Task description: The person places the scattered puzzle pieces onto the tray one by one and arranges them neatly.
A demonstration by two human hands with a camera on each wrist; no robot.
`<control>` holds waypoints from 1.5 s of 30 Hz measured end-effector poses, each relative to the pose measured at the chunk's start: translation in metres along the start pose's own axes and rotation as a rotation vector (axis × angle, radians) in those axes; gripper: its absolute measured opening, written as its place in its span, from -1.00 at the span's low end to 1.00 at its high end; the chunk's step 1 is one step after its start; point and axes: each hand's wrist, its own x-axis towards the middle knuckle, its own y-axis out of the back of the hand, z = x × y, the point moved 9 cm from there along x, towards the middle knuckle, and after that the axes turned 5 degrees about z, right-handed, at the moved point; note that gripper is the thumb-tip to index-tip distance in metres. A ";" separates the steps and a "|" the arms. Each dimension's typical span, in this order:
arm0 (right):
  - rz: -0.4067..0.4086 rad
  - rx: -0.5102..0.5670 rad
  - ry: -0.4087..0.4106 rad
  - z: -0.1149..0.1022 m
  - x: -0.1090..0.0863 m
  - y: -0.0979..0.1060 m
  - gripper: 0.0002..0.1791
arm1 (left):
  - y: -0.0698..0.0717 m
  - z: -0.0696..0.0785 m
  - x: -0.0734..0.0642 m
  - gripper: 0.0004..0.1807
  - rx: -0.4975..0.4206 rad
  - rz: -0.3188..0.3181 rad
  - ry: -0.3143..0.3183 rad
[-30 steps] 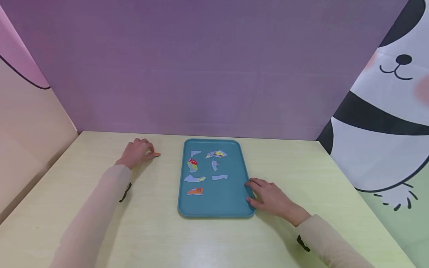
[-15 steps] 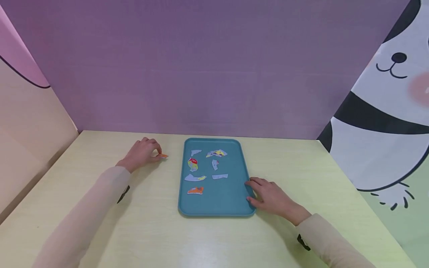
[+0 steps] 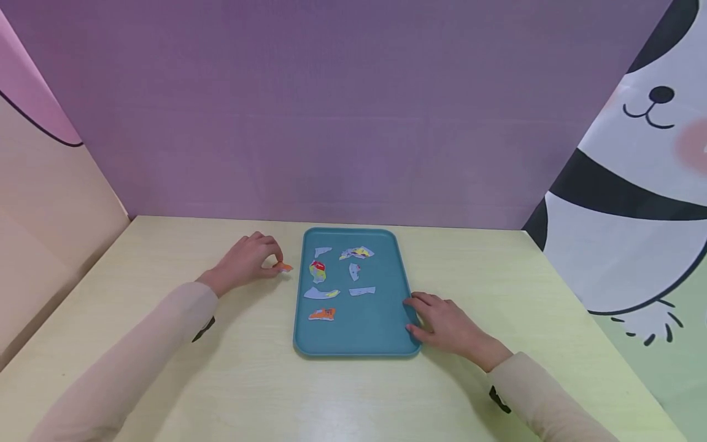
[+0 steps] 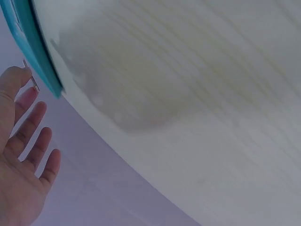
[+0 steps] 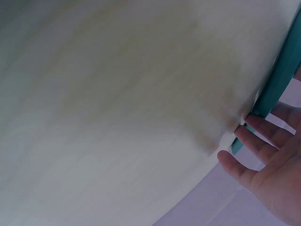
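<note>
Between thumb and index finger my left hand (image 3: 248,261) pinches a small flat orange paper piece (image 3: 285,267), just left of the teal tray (image 3: 381,331). In the left wrist view the piece (image 4: 31,75) shows edge-on as a thin sliver, and the other fingers of the left hand (image 4: 23,141) are spread. My right hand (image 3: 447,325) rests at the tray's right rim with its fingers extended. The right wrist view has the fingers of the right hand (image 5: 273,150) touching the tray's outer side (image 5: 277,75). Nothing is held in that hand.
Several irregular picture pieces lie apart on the tray, among them an orange one (image 3: 322,315), a red and yellow one (image 3: 317,271) and a pale strip (image 3: 362,291). The light wooden table (image 3: 248,380) ends at a purple backdrop (image 3: 331,110).
My left hand has moved right and slightly nearer, carrying the orange paper piece toward the tray's left rim. The right hand and the tray look unmoved.
</note>
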 end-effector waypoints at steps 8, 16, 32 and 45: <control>-0.001 -0.002 -0.001 0.000 0.001 -0.001 -0.47 | 0.003 0.023 -0.002 -0.89 -0.003 0.020 -0.077; 0.003 -0.004 0.005 -0.001 0.001 0.000 -0.47 | 0.002 0.046 -0.003 -0.87 -0.022 0.020 -0.121; 0.015 -0.006 0.009 -0.001 0.000 0.002 -0.48 | -0.014 0.092 -0.003 -0.90 -0.005 0.035 -0.238; 0.005 0.004 0.003 -0.002 0.000 0.002 -0.47 | -0.028 0.133 0.003 -0.88 -0.020 0.029 -0.268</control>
